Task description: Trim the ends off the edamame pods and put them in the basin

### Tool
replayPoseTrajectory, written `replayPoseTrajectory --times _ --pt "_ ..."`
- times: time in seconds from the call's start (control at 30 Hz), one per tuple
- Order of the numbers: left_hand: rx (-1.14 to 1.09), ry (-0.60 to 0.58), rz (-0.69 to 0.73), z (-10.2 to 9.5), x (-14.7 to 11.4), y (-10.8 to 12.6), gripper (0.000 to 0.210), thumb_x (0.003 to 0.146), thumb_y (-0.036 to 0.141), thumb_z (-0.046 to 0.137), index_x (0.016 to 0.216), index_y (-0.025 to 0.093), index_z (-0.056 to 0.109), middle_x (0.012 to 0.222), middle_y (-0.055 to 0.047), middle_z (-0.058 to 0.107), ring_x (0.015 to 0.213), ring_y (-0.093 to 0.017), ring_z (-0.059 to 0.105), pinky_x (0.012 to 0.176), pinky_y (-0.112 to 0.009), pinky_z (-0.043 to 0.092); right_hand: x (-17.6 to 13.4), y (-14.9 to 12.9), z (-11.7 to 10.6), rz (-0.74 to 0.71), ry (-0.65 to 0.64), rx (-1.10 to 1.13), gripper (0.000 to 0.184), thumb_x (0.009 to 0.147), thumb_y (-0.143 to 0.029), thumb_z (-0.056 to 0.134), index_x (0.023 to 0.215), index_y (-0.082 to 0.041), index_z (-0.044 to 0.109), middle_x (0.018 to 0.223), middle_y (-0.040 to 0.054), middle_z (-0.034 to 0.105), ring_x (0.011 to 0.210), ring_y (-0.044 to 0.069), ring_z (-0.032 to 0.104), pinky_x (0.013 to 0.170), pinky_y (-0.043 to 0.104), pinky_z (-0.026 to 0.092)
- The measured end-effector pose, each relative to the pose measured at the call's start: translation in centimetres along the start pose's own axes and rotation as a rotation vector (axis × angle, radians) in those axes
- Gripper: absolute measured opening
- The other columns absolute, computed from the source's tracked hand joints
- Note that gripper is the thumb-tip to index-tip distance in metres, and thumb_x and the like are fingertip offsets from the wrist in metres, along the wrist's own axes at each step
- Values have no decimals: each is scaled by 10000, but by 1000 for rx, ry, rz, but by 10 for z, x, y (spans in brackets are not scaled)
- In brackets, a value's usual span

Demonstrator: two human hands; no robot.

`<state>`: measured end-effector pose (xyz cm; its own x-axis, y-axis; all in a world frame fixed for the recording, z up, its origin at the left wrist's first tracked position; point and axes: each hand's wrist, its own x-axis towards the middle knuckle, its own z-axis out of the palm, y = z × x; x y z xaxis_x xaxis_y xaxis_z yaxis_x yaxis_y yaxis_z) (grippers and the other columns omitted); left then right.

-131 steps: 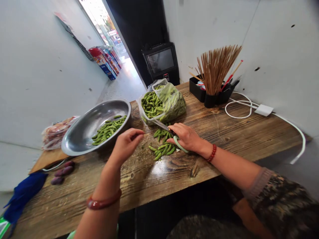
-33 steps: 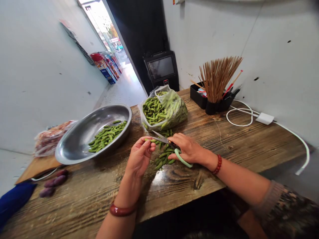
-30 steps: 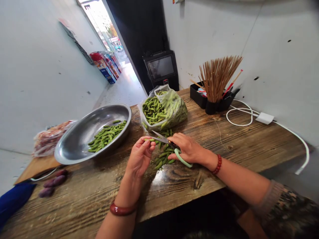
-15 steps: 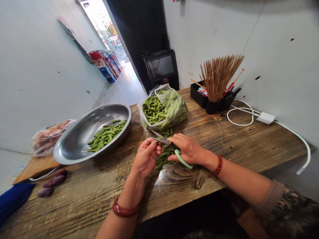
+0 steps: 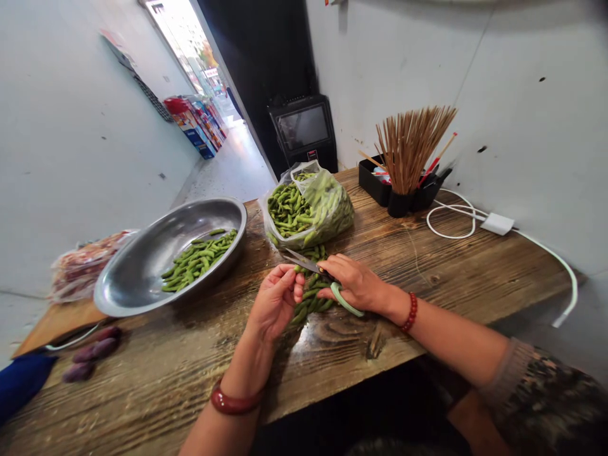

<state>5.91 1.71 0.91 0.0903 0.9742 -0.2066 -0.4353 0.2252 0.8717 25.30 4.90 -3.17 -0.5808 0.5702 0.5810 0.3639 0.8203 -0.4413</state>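
My right hand (image 5: 351,280) grips a pair of scissors (image 5: 308,265) with pale green handles, the blades pointing left. Between the pinched fingertips of my left hand (image 5: 277,297) is a green edamame pod (image 5: 298,269), mostly covered by the fingers, right beside the blades. A small heap of edamame pods (image 5: 311,303) lies on the table beneath both hands. Just beyond stands a clear plastic bag (image 5: 332,212) full of pods. To the left, a steel basin (image 5: 128,278) holds more pods (image 5: 199,261) toward its right side.
On the wooden table (image 5: 175,373) lie several purple roundish items (image 5: 92,354) and a bagged reddish food (image 5: 88,266) at the left. A black holder (image 5: 399,204) with thin sticks (image 5: 413,149) stands at the back right, near a white cable (image 5: 546,247).
The whole view has shifted slightly. The scissor blades look closer together, and more of the pod shows at my left fingertips. Both hands keep their hold.
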Motion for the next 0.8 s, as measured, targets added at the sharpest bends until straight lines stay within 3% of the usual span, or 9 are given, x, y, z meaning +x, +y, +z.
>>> replayPoseTrajectory --times 0.27,0.5,0.6,0.7,0.8 --pt "91 68 67 -10 2 5 257 684 265 791 797 146 593 594 41 588 437 -41 492 401 -132 381 0 1 0 31 -46 -23 354 846 -339 683 1118 -164 539 945 90 610 858 221 542 763 342 479" --pt "-32 197 158 -26 11 15 169 743 236 702 743 156 553 760 0 665 699 -113 655 697 -247 555 0 9 -3 66 -16 -78 348 874 -379 639 1115 -148 542 948 99 600 881 234 543 789 359 474" --pt "-25 187 110 -27 11 16 123 753 212 656 741 157 546 746 -5 654 654 -111 640 652 -253 552 0 7 -3 49 -26 -76 357 871 -370 645 1127 -145 540 947 101 603 874 234 541 782 356 475" --pt "164 86 57 -25 10 12 89 735 210 647 788 168 589 618 41 560 487 -78 511 487 -198 456 0 6 -4 54 -24 -67 345 877 -362 638 1134 -154 541 942 96 599 870 232 538 779 355 474" --pt "601 48 146 -23 11 3 78 711 234 674 750 168 659 550 42 524 462 -85 434 462 -195 360 1 7 -5 68 -19 -51 354 874 -359 641 1141 -147 542 944 103 593 882 239 534 782 366 474"
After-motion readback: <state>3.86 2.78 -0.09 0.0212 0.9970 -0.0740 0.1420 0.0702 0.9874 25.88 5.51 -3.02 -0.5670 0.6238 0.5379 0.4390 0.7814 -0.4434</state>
